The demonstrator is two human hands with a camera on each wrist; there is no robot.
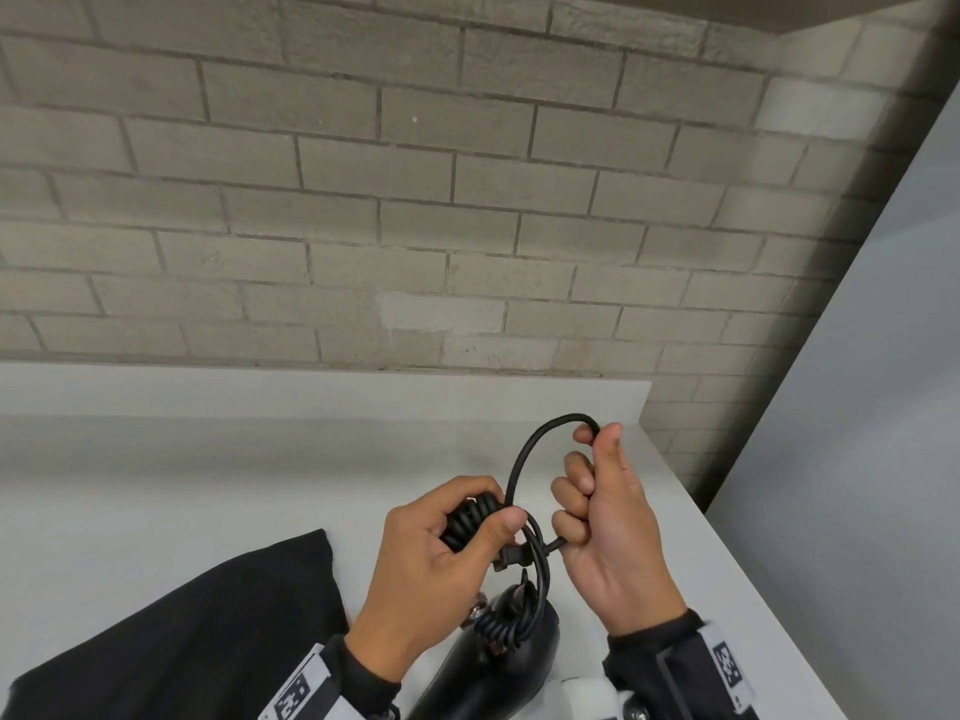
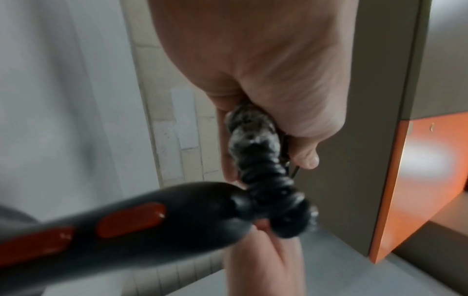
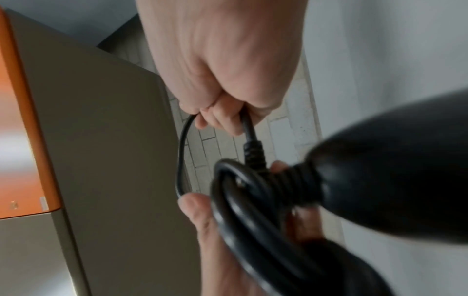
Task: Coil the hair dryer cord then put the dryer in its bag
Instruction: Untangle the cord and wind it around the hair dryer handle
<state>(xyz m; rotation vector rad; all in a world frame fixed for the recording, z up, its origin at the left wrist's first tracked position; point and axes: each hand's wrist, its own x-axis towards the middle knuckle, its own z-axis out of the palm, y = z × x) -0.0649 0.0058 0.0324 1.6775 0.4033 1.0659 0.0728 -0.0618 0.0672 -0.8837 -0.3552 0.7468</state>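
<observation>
The black hair dryer (image 1: 498,662) hangs low between my wrists, its handle with orange buttons (image 2: 131,219) showing in the left wrist view. My left hand (image 1: 441,543) grips a bundle of coiled black cord (image 1: 470,517). My right hand (image 1: 608,517) is curled round the straight end of the cord (image 3: 249,128), close by the plug (image 1: 511,556). A loop of cord (image 1: 524,454) arches from my left thumb up to my right fingertips. The black bag (image 1: 208,631) lies flat on the counter, to the left of my left forearm.
The white counter (image 1: 182,485) runs to a raised back ledge below a grey brick wall (image 1: 363,200). Its right edge drops off beside my right hand. An orange and beige cabinet (image 2: 418,180) appears in the wrist views.
</observation>
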